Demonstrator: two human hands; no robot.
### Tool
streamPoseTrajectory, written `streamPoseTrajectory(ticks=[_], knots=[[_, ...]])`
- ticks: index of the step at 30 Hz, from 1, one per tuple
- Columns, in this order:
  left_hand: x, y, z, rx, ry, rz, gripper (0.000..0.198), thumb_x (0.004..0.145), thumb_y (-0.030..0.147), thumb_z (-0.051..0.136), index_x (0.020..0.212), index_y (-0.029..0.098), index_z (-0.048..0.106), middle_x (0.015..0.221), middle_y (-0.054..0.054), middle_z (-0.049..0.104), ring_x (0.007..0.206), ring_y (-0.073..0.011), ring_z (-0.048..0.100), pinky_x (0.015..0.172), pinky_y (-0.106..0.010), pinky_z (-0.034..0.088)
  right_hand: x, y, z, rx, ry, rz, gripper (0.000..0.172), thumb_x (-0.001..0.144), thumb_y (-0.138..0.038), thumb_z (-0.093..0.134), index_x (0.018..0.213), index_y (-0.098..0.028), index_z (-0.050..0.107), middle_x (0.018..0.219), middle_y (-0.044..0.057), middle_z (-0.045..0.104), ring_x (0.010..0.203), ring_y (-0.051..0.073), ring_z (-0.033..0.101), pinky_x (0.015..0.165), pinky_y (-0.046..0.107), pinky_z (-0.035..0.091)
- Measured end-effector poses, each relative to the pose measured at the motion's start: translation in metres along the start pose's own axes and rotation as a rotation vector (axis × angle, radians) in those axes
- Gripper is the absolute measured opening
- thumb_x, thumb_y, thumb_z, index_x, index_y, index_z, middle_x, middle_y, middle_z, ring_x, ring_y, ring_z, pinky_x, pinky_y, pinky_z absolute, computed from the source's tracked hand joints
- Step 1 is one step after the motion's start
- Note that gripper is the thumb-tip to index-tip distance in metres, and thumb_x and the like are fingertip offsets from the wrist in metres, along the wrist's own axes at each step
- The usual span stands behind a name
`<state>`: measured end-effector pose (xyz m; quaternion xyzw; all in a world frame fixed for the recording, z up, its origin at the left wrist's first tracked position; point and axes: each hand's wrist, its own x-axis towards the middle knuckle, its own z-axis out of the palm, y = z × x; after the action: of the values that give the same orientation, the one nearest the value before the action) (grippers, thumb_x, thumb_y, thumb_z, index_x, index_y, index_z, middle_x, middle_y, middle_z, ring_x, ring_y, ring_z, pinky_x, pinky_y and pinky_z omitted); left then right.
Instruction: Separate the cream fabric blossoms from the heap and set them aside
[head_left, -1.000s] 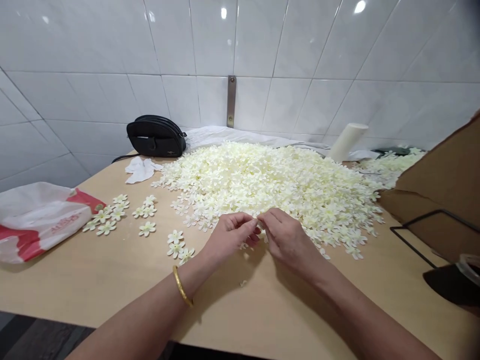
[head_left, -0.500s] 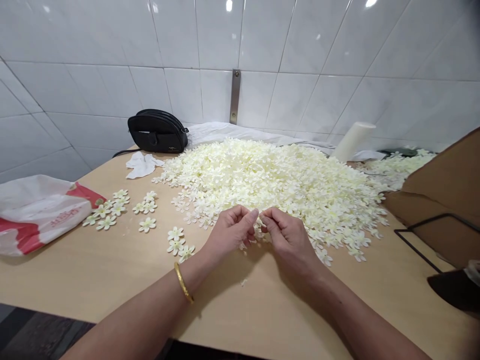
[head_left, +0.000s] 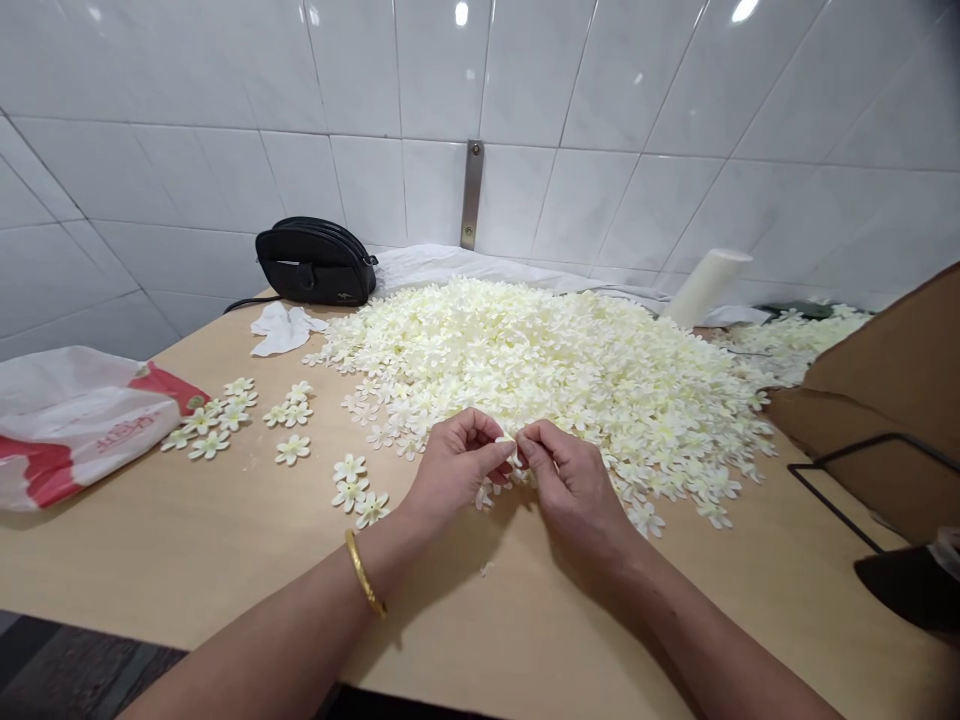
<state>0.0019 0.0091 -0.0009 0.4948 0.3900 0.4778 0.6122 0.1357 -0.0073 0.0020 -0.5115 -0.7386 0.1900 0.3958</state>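
My left hand (head_left: 463, 462), with a gold bangle (head_left: 364, 572) at the wrist, pinches a small white artificial flower (head_left: 513, 450) between thumb and forefinger. Close beside it, my right hand (head_left: 571, 482) is closed in a pinch at the flower's right side. Whatever lies between the right fingertips is too small to make out. Both hands are at the near edge of a big heap of cream-white artificial flowers (head_left: 525, 345). Left of my left wrist lie several single flowers (head_left: 350, 493) on the wooden table (head_left: 300, 560).
At the left are a white and red plastic bag (head_left: 90, 420) and more loose flowers (head_left: 214, 420). A black pouch (head_left: 315, 262) and white scrap (head_left: 283, 330) are behind. A white roll (head_left: 709, 287) leans at the back; cardboard (head_left: 877, 400) and a black metal frame (head_left: 840, 505) stand right.
The fingertips have shifted slightly, and a white flower now shows between them, in the left thumb and forefinger. The heap and the loose flowers are unchanged.
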Motion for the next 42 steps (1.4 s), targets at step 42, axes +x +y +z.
streamPoseTrajectory(ticks=[42], knots=[[0.0012, 0.0002, -0.0081, -0.203, -0.072, -0.177, 0.019, 0.065, 0.027, 0.063, 0.062, 0.010, 0.055, 0.053, -0.002, 0.057, 0.047, -0.0089, 0.054, 0.054, -0.023, 0.045, -0.0034, 0.0020, 0.0063, -0.127, 0.082, -0.345, 0.022, 0.081, -0.010, 0.041, 0.094, -0.018, 0.056, 0.080, 0.005, 0.055, 0.073, 0.013, 0.051, 0.064, 0.025, 0.043]])
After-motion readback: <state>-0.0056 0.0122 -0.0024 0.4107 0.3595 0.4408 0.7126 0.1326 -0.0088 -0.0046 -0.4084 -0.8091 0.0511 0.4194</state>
